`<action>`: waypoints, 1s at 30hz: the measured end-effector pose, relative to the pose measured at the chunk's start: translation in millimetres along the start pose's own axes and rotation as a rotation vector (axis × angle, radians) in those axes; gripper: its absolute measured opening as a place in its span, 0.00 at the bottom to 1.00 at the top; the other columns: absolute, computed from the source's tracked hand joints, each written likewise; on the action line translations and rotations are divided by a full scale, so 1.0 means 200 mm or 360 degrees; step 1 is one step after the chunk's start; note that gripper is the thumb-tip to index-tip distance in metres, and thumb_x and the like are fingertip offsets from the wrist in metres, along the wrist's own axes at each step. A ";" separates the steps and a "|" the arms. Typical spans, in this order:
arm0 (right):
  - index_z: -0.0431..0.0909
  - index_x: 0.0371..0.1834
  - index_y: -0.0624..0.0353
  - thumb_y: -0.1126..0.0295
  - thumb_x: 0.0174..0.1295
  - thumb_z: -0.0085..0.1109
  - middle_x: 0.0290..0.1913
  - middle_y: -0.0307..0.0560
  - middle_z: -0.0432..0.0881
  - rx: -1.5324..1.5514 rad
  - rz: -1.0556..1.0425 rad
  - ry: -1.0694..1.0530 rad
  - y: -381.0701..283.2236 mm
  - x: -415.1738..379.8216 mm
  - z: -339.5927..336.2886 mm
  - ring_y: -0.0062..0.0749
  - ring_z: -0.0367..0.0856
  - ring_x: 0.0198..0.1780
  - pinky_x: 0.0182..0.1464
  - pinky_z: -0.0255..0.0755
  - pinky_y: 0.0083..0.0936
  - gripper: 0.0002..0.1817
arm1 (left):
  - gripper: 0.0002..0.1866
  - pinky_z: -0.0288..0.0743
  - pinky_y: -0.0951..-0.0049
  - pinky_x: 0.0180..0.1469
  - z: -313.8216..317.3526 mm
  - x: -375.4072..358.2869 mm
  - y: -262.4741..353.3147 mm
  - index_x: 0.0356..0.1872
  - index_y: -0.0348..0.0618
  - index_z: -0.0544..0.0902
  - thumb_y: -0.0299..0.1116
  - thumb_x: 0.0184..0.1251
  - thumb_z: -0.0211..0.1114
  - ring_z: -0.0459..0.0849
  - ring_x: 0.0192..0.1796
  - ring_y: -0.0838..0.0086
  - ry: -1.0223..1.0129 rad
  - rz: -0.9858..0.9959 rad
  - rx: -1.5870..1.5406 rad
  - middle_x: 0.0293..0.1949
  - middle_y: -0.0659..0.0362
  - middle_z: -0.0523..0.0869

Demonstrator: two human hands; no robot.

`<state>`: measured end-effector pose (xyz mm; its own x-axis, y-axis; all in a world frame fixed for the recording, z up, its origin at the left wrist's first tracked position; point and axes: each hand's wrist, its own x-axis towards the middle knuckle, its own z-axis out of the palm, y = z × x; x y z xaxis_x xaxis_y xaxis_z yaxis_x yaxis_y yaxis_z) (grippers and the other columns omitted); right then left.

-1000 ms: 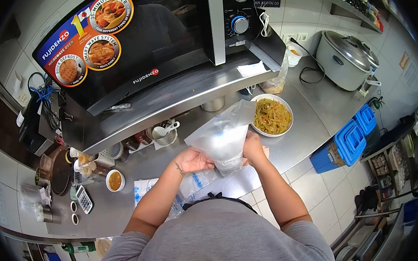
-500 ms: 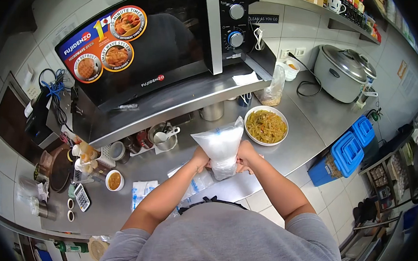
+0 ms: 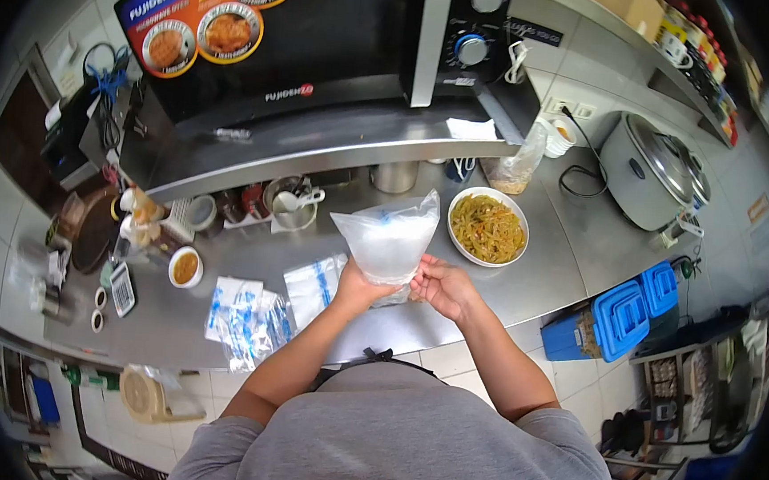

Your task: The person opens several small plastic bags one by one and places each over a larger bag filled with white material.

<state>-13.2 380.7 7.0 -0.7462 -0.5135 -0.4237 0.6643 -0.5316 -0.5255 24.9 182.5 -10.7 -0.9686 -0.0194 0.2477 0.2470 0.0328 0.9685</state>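
Note:
A clear plastic bag (image 3: 386,236) stands puffed up above the counter's front edge, its wide top flaring upward. My left hand (image 3: 362,287) is wrapped around its gathered middle from the left. At the right of that gathered part, the fingers of my right hand (image 3: 442,285) are closed in a pinch at the plastic. The lower end of the bag is partly hidden behind my hands. Beyond my right hand is a white bowl (image 3: 456,243) filled with shredded yellow-green food (image 3: 490,228). Flat plastic bags with blue print (image 3: 250,320) lie left of my left forearm.
A microwave (image 3: 326,58) stands on a raised steel shelf (image 3: 336,167) over the back of the counter. A small cup of brown sauce (image 3: 185,267) and a calculator (image 3: 121,289) are at left. A rice cooker (image 3: 643,173) sits at right, above blue-lidded bins (image 3: 620,319).
My left hand has shifted to wrap the bag's gathered middle, and my right hand has turned with its fingers showing. The bag has tilted slightly left and moved up. The view has shifted.

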 end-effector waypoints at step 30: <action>0.63 0.57 0.66 0.75 0.57 0.60 0.48 0.52 0.75 -0.1149 -0.0255 0.0036 0.01 0.03 -0.10 0.32 0.80 0.44 0.51 0.77 0.30 0.25 | 0.40 0.70 0.60 0.60 -0.11 -0.14 -0.16 0.56 0.39 0.72 0.57 0.48 0.74 0.75 0.60 0.52 0.0323 0.0713 0.0925 0.60 0.44 0.71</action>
<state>-18.2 390.1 -11.9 -0.8375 -0.4486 -0.3120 0.3582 -0.0195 -0.9335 45.6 160.3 -48.3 -0.7414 -0.0618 0.6682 0.5071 0.6005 0.6182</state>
